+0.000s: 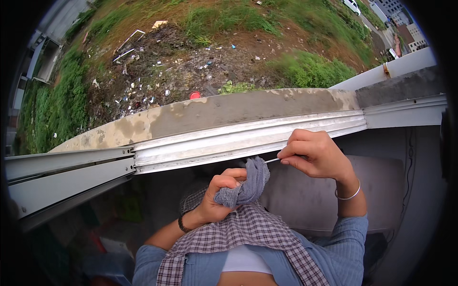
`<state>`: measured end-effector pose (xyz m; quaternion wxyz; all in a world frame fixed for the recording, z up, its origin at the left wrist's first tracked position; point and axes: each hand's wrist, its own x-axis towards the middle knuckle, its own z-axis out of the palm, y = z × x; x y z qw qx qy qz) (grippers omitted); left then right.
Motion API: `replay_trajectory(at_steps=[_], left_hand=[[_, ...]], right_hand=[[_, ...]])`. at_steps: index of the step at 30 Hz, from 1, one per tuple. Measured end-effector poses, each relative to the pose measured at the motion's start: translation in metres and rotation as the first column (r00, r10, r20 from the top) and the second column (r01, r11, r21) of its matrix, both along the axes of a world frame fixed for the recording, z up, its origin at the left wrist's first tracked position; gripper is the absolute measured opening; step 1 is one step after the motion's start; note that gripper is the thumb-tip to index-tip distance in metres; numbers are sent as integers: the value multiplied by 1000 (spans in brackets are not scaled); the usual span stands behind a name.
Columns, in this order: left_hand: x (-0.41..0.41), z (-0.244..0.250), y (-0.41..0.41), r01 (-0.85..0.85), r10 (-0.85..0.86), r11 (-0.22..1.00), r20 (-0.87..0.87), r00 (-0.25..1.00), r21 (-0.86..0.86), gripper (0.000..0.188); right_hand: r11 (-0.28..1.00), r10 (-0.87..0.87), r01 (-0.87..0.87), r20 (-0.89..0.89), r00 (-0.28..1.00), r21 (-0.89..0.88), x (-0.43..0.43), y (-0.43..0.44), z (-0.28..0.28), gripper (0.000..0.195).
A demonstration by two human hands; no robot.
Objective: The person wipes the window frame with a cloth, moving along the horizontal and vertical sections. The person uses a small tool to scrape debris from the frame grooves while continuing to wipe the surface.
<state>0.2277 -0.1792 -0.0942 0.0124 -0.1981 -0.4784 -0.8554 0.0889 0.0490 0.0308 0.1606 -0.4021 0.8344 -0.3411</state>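
Observation:
A bunched grey-blue terry cloth (pixel 254 182) is in the grip of my left hand (pixel 218 196), just on the room side of the window track. My right hand (pixel 315 153) pinches a thin metal rod (pixel 272 161) between thumb and fingers, level with the track's inner edge. The rod's left end meets the cloth; whether it enters the folds or lies behind them cannot be told. Close beyond both hands runs the white metal sliding-window track (pixel 214 139), with long grooves and some grime.
White sash frames (pixel 71 175) stand at the left, and another frame piece (pixel 404 112) at the right. Outside lies a cement sill (pixel 250 103), above littered ground (pixel 171 82) and grass. A pale padded panel (pixel 336 196) is below my right arm.

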Motion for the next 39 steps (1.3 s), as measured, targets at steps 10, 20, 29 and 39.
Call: replay_trajectory(at_steps=[10,20,29,39], left_hand=[[-10,3,7,173,-171,984,33,985,-49,56],[-9,-34,17,292,-410,912,604,683,289,54],[16,-46,-70,297,-281,950,673,684,94,62],[56,-36,-137,56,-10,998,698,716,-42,57]], right_hand=[[715,-503,534,198,841,-451,44,-4,-60,12],[993,69,-48,-201,977,108,-19,-18,-24,17],[943,312,-278,-199,929,182,1,-146,-39,15],[893,439,-442,-50,897,-89,-2,-236,-61,11]])
